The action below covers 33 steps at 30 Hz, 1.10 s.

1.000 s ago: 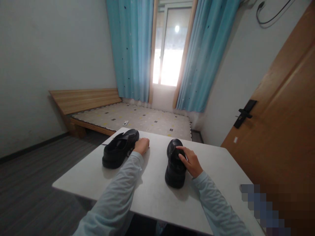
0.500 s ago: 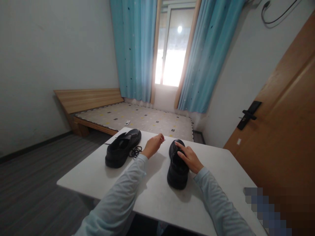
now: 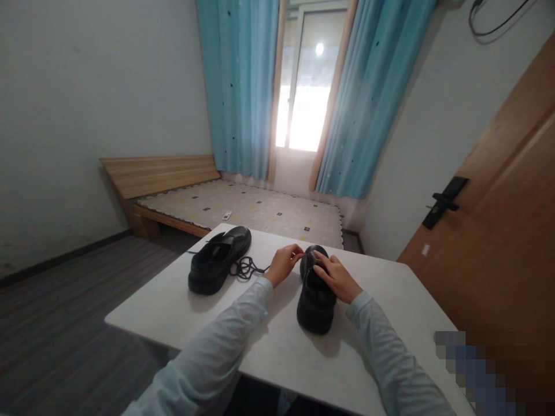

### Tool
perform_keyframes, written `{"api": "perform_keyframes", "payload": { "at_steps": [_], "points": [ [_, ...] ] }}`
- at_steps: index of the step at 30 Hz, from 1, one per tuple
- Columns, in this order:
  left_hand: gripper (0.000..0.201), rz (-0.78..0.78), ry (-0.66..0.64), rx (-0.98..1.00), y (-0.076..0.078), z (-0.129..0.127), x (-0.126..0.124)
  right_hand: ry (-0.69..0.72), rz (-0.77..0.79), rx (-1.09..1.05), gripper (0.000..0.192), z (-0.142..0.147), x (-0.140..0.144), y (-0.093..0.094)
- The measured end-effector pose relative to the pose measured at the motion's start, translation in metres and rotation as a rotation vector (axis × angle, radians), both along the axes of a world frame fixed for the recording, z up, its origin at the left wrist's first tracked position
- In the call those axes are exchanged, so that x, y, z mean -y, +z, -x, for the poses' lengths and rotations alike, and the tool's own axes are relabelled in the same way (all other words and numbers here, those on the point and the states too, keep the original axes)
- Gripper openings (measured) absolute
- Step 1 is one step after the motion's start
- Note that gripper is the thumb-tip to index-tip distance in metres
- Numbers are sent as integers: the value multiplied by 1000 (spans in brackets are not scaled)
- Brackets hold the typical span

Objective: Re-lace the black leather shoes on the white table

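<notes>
Two black shoes rest on a white table (image 3: 269,364), toes pointing away from me. My left hand (image 3: 282,264) is beside the toe of the right-hand shoe (image 3: 315,315), its fingertips pinched on a thin dark shoelace end. My right hand (image 3: 340,278) grips the same shoe at its front opening, with fingers over the tongue and eyelet area. What its fingertips press on is partly hidden. A loose black shoelace (image 3: 243,268) lies coiled between the shoes and runs toward my left wrist. The left-hand shoe (image 3: 210,268) stands apart from both hands, its tongue raised.
Behind the table is a low wooden bed with a patterned mattress (image 3: 295,214) and a white remote (image 3: 226,215) on it. Blue curtains (image 3: 243,92) flank a bright window. At the right is a wooden door (image 3: 498,254) with a black handle. A blurred patch covers the lower right.
My left hand has moved right, up to the shoe's toe. The coiled lace has spread and now trails toward my left wrist. My right hand stays on the shoe.
</notes>
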<state>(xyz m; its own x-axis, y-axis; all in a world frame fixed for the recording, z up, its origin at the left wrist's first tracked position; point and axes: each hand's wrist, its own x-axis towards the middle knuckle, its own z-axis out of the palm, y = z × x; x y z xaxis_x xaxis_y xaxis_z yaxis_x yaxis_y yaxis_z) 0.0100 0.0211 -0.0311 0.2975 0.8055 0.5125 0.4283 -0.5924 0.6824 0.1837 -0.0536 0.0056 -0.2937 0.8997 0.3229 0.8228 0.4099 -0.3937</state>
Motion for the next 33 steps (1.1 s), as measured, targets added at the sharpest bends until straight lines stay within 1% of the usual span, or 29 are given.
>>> {"api": "perform_keyframes", "payload": {
  "at_steps": [2, 8, 13, 17, 20, 24, 27, 29, 33],
  "points": [
    [9, -18, 4, 3, -2, -1, 0, 10, 7, 25, 52, 1, 1, 1],
    [7, -90, 44, -10, -4, -6, -1, -19, 15, 116, 46, 4, 2, 6],
    [7, -73, 48, 25, -4, -7, -3, -29, -29, 185, 41, 6, 0, 8],
    [7, -14, 16, 58, -5, -6, -3, -88, -58, 157, 39, 6, -4, 7],
    [10, -1, -2, 69, -5, -5, -2, -154, -74, 138, 36, 7, -10, 7],
    [16, -31, -5, 43, -3, -4, 3, -259, -79, 125, 26, 12, -17, 8],
    [16, -74, 8, 28, 0, -4, 6, -279, -84, 82, 21, 17, -17, 8],
    [13, -77, 19, 45, 2, -6, 7, -282, -111, 89, 22, 19, -16, 7],
    [8, -6, 28, 122, 4, -10, 9, -257, -242, 143, 25, 19, -17, 1]
  ]
}}
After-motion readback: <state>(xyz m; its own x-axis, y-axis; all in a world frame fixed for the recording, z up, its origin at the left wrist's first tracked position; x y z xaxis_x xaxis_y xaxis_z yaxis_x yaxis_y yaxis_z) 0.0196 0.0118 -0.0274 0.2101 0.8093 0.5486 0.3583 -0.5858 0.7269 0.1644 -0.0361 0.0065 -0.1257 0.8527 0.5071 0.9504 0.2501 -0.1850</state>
